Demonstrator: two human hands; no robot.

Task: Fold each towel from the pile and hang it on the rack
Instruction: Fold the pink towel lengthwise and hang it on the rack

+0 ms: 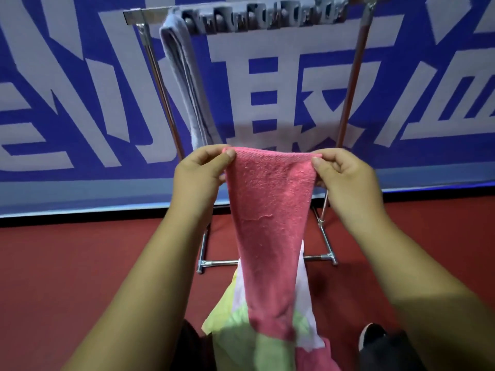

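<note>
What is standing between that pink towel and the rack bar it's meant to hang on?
Nothing visible lies between the pink towel, pinched by the left hand and right hand, and the rack's top bar. On the bar itself, a grey towel hangs near its left end and a row of grey clips fills the rest.

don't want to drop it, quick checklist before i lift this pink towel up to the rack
1. Left hand pinches one top corner of the pink terry towel: ok
2. Right hand pinches the other top corner: ok
3. Top edge stretched level between the hands: ok
4. Lower end clear of the pile of green, white and pink towels: cannot tell
5. Free stretch on the chrome metal rack beside the folded grey towel: cannot tell, grey clips line the bar
</note>
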